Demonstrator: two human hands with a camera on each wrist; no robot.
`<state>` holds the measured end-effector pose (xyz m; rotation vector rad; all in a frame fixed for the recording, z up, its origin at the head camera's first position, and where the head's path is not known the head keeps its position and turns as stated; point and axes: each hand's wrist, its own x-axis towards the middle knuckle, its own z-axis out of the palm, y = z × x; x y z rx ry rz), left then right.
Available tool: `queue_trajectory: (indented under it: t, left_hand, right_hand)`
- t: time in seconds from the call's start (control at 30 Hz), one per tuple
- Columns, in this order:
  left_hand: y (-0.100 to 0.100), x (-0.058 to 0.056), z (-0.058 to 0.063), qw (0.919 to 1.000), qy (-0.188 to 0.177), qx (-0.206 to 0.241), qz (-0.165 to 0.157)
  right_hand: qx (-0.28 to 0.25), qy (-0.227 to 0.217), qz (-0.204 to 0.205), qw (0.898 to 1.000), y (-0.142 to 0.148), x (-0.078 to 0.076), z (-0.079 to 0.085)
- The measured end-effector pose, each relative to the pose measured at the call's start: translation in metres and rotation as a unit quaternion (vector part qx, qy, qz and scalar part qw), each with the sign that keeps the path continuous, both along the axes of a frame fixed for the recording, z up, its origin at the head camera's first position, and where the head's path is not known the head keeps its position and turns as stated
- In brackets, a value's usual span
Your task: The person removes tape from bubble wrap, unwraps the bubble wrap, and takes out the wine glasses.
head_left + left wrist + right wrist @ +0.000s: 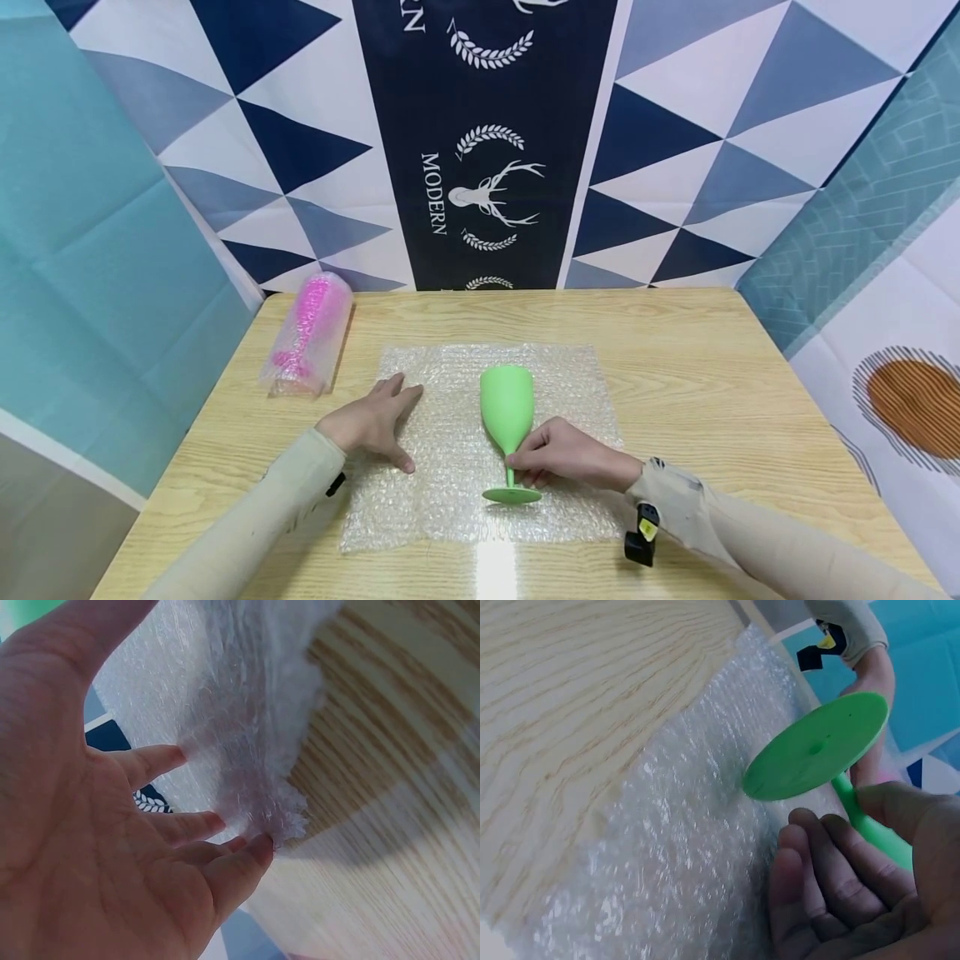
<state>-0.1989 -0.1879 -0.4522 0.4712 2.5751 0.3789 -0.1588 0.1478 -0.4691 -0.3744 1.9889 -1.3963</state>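
Note:
A green plastic goblet lies over the sheet of bubble wrap, bowl toward the far side and round foot toward me. My right hand pinches its stem between thumb and fingers. In the right wrist view the goblet's foot faces the camera, and the right hand curls beside the stem. My left hand rests at the left edge of the wrap with fingers spread. The left wrist view shows the left hand's fingertips touching the wrap's edge.
A pink goblet rolled in bubble wrap lies at the table's far left corner. The wooden table meets a patterned backdrop at its far edge. Teal cloth hangs on the left.

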Motion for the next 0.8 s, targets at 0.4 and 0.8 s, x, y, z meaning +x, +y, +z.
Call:
queue_trajectory:
  t: [0.4,0.8]
  left_hand:
    - [0.0005,0.0005,0.0001,1.0000,-0.002,0.001,0.004]
    - [0.0002,0.0014,0.0009,0.9999,-0.005,0.012,0.008]
  right_hand:
    - [0.004,-0.005,-0.019,1.000,-0.0049,0.0003,-0.0009]
    - [-0.009,-0.006,-0.027,1.000,-0.0070,-0.0034,0.0017]
